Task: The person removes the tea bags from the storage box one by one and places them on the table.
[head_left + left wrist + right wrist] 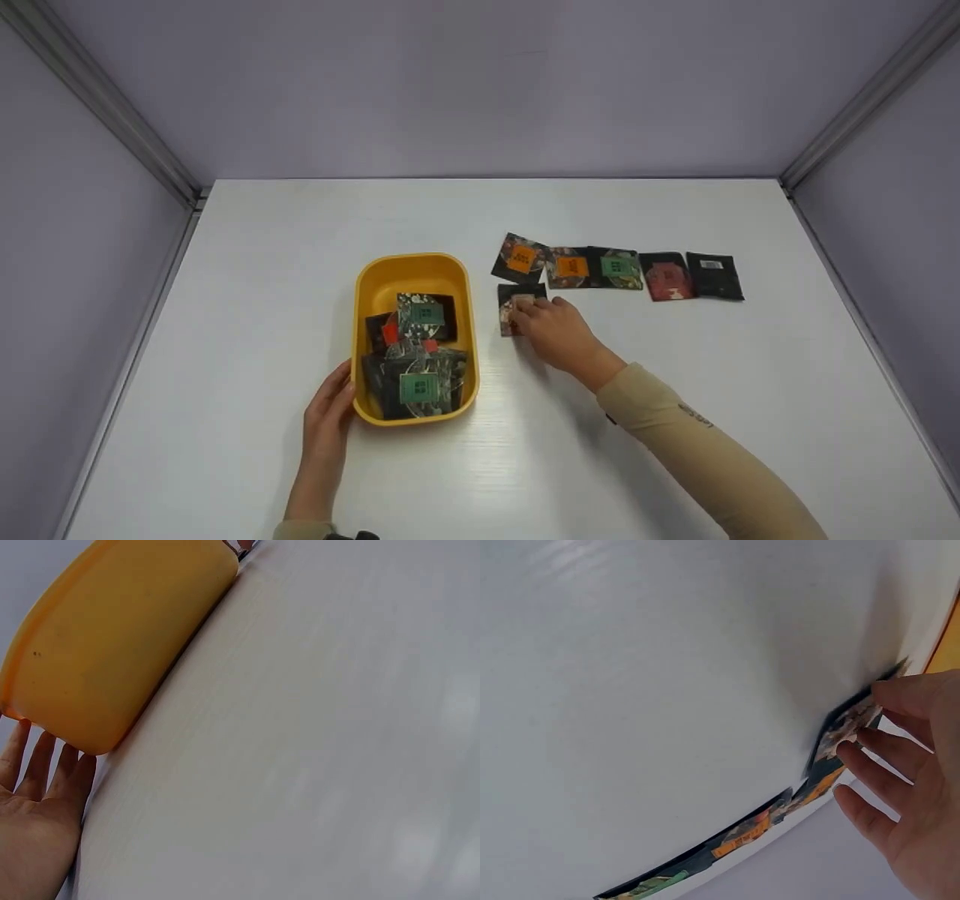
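Note:
A yellow plastic bin holds a pile of dark square sachets with green and red labels. My left hand lies along the bin's near left side; in the left wrist view its extended fingers touch the bin wall. To the right of the bin, a dark sachet with a pale label lies on the table. My right hand reaches over this sachet, its fingertips on the printed face. In the right wrist view its fingers are spread and slightly bent at the sachet.
Behind the right hand runs a row of sachets: two with orange labels, one green, one red and one back side up with a barcode. The white table is bordered by pale walls.

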A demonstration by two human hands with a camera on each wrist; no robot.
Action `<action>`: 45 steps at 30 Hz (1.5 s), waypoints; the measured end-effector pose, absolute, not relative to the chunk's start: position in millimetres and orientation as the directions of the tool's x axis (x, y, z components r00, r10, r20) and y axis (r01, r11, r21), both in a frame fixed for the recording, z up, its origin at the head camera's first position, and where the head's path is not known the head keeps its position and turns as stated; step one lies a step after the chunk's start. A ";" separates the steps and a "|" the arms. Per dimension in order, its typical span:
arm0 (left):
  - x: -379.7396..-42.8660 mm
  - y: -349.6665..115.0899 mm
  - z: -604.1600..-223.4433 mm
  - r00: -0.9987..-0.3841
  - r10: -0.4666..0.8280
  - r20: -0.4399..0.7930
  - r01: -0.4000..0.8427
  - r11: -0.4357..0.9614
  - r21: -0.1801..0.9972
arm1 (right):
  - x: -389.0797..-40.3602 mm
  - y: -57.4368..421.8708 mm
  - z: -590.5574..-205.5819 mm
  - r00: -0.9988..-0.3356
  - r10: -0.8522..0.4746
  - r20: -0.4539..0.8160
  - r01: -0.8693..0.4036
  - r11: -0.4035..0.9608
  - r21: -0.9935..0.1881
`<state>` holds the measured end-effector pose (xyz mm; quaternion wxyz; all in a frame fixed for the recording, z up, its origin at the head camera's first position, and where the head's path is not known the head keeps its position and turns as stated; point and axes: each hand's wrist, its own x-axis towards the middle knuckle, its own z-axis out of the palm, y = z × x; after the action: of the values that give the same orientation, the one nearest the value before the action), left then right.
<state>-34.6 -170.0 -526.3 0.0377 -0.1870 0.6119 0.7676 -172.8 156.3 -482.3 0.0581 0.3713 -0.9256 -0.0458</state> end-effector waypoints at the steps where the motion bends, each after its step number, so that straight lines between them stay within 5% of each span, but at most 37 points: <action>1: -34.5 -170.2 -526.6 -0.926 -0.171 -0.336 -0.289 -0.248 0.924 | -173.4 155.3 -478.2 -0.718 -0.691 0.087 -0.681 0.723 0.121; 10: -33.8 -171.3 -526.5 -0.933 -0.158 -0.324 -0.282 -0.239 0.929 | -176.5 133.2 -430.8 -0.712 -0.693 0.112 -0.680 0.721 0.136; 20: -34.3 -170.1 -525.3 -0.930 -0.162 -0.329 -0.285 -0.245 0.927 | -156.0 93.0 -401.8 -0.576 -0.814 0.075 -0.795 0.579 0.183; 36: -36.8 -171.2 -524.5 -0.916 -0.165 -0.365 -0.314 -0.271 0.910 | -114.4 41.5 -397.7 -0.355 -0.927 -0.116 -0.909 0.314 0.275; 45: -36.3 -170.3 -523.0 -0.919 -0.173 -0.355 -0.304 -0.266 0.915 | -106.7 20.1 -407.3 -0.356 -0.910 -0.214 -0.919 0.300 0.256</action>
<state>-36.3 -170.3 -523.0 0.0423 -0.1973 0.6045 0.7707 -106.7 20.1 -407.3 -0.0138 0.5671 -0.8061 -0.1686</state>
